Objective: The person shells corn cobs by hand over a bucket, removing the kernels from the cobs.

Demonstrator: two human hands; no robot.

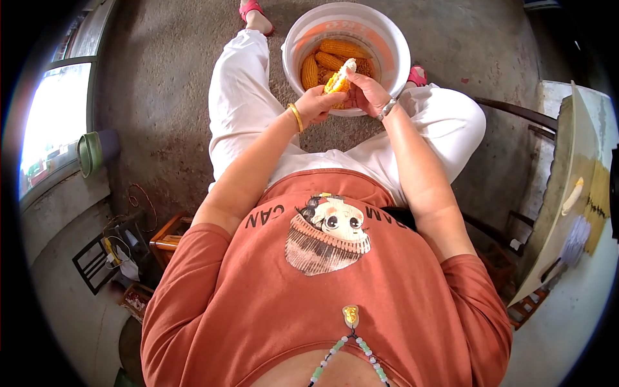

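A corn cob point(337, 82), yellow with a pale, bare upper end, is held tilted above the near side of a white bucket point(398, 48). My left hand point(317, 104) is closed around its lower left part, thumb lying across it. Against its right side, my right hand point(369, 93) grips it, the thumb near the pale end. Parts of the fingers of both hands are hidden. Inside the bucket lie several whole corn cobs point(343, 48) and what look like loose kernels point(364, 67).
The bucket stands on a concrete floor point(174, 84) between my legs point(240, 87). On the right is a board-topped table point(558, 193) with a pale object on it. At the left are a wooden stool point(169, 238), a dark rack point(94, 264) and a window point(55, 122).
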